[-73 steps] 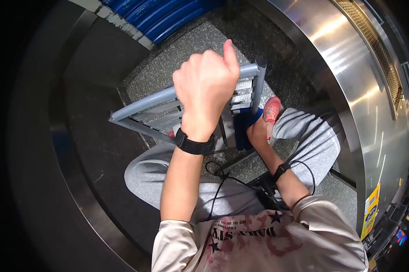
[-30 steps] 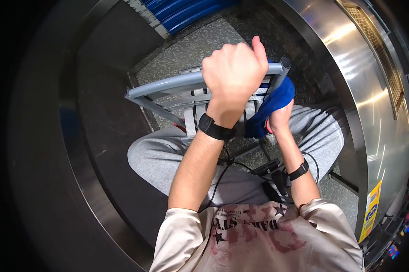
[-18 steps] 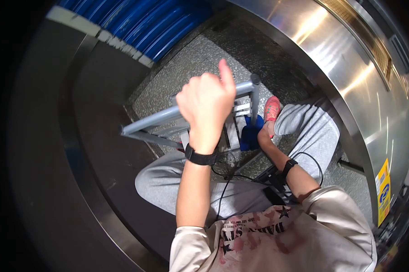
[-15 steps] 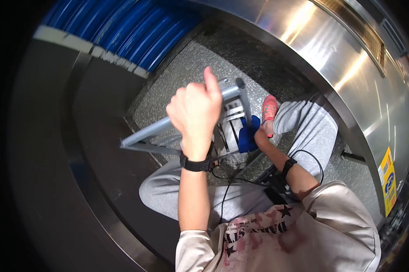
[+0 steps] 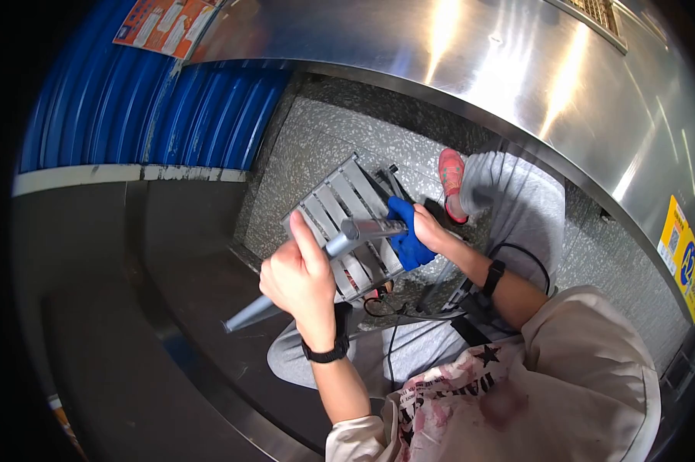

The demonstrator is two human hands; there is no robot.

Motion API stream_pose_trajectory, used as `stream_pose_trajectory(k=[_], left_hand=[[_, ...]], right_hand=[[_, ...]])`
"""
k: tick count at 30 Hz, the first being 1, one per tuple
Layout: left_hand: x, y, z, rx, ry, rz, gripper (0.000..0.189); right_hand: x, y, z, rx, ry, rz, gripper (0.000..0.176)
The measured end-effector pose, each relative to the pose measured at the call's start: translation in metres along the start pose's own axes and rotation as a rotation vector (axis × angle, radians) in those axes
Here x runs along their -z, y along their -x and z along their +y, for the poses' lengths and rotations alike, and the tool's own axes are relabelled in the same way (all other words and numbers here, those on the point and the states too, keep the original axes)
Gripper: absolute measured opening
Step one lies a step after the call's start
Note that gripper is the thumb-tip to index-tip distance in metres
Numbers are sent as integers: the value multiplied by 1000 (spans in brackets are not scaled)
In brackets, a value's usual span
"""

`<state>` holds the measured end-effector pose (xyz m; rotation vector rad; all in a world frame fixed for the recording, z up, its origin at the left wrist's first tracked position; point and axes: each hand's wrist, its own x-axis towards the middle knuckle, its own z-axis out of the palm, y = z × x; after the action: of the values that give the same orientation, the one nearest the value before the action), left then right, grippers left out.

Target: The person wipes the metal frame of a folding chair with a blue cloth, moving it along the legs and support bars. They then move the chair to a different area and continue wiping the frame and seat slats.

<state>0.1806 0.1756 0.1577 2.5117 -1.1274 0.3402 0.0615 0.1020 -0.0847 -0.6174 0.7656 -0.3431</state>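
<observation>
Stool, grey metal with slatted steps, is held tilted above the speckled floor, near the floor's edge under the steel panel. I have my left hand closed in a fist around its round tube, thumb lying along it. My right hand is curled tight on a blue cloth, which sits between my palm and the frame, just beside the tube's end. A pink shoe rests on the floor just beyond that hand.
</observation>
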Motion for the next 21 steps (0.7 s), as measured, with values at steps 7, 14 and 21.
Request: stream_pose_trajectory(k=[7,14,21], left_hand=[[4,25,3,43,162,5,67],[1,18,7,137,164,-15,70],[-7,-10,-9,128,37,-103,78]], right_hand=[[-8,9,-30,-234,129,-48,44],[-4,0,-17,-144,209,23,43],[7,-8,-6,158,-220,64,37]])
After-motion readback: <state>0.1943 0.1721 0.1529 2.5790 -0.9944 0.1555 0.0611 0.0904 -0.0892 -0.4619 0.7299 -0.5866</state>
